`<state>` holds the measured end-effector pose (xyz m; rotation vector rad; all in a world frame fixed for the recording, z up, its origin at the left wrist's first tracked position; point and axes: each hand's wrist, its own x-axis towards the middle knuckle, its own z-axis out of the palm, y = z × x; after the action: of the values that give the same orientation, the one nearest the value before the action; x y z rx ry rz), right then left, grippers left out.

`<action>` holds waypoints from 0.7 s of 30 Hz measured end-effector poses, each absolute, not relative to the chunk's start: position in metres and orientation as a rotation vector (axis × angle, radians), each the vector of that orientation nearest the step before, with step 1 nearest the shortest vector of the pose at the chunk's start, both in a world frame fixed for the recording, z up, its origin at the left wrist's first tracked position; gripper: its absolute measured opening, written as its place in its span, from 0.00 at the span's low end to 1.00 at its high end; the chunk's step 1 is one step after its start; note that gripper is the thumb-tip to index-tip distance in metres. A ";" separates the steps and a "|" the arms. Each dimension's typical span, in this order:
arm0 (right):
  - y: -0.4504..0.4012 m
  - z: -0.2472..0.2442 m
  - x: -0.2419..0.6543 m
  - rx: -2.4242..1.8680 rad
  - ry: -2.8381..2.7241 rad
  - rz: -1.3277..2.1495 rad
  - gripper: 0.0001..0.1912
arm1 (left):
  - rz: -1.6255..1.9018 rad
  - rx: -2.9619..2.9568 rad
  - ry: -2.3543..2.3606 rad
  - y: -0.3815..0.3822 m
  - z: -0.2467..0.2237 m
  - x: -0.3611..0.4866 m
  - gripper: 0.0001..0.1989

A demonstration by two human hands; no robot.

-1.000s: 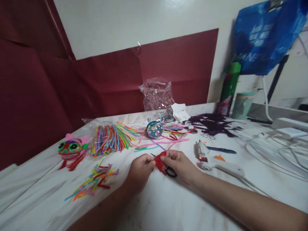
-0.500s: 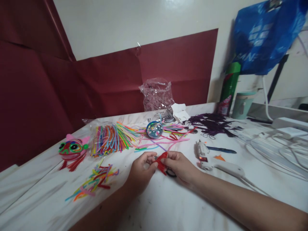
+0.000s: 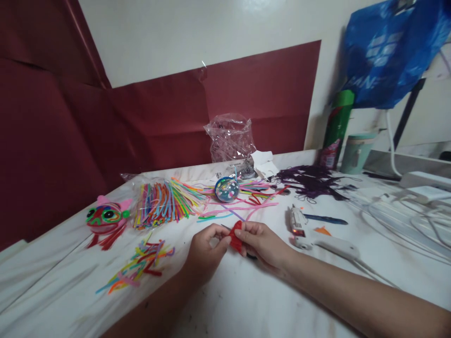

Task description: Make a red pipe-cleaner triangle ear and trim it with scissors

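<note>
In front of me, a small bent red piece [image 3: 236, 237], fuzzy like pipe cleaner, is pinched between both hands. My left hand [image 3: 207, 246] is closed on its left side with thumb and fingers. My right hand [image 3: 262, 241] grips the right side, thumb on top. A thin dark blade-like tip [image 3: 226, 227] shows by the left fingers, and a bit of black handle [image 3: 251, 256] under the right hand; they look like scissors, mostly hidden. Beyond the hands lie loose pipe cleaners [image 3: 262, 205] and a clear decorated ball [image 3: 227, 189].
A glue gun [image 3: 299, 229] with a glowing light and a dark blue pen-like tool [image 3: 326, 219] lie right. Left are a decorated face mask [image 3: 105, 217], bagged pipe cleaners [image 3: 155, 204] and cut pieces [image 3: 148, 263]. Purple strands [image 3: 306, 180], a cup [image 3: 356, 154] and cables [image 3: 416, 220] sit at back right.
The red piece has turned slightly in the fingers and looks more compact. Less of the black handle shows under my right hand, and the dark tip is plainer. The arms have barely moved.
</note>
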<state>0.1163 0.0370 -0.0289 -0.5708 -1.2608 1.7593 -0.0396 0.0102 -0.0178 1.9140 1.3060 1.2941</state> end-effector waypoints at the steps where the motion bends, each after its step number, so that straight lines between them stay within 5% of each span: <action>1: 0.037 -0.029 0.116 -0.563 -1.253 1.766 0.16 | 1.290 1.917 1.301 0.010 -0.017 -0.040 0.04; 21: 0.039 -0.032 0.116 -0.627 -1.253 1.742 0.18 | 1.409 2.213 1.208 0.007 -0.015 -0.038 0.06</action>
<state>0.1155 0.0386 -0.0323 -0.6273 -1.2529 1.7421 -0.0376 0.0068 -0.0153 2.2129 1.2077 1.4090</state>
